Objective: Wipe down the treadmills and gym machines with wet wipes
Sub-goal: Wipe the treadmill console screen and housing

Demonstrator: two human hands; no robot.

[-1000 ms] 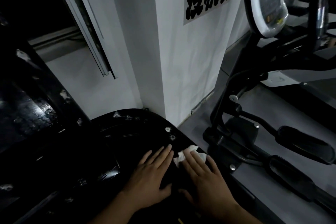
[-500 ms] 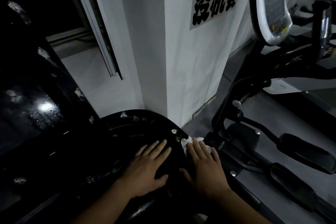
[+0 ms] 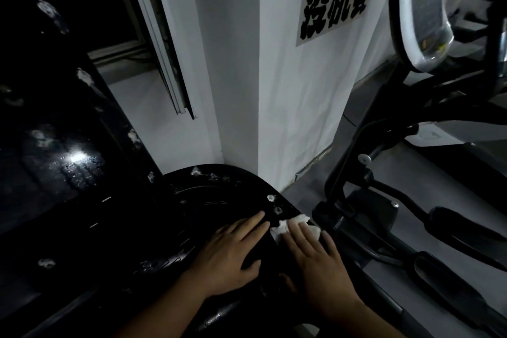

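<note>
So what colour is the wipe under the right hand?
The wipe is white, head view.

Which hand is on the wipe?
The right hand: its flat fingers press the white wipe onto the black machine cover. The left hand rests on bare cover beside it.

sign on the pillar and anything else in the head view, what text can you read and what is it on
"没机会": black characters on the grey sign stuck to the white pillar; the row above is cut off at the top of the frame.
Elliptical console: screen and button labels too blurred to read.
</note>
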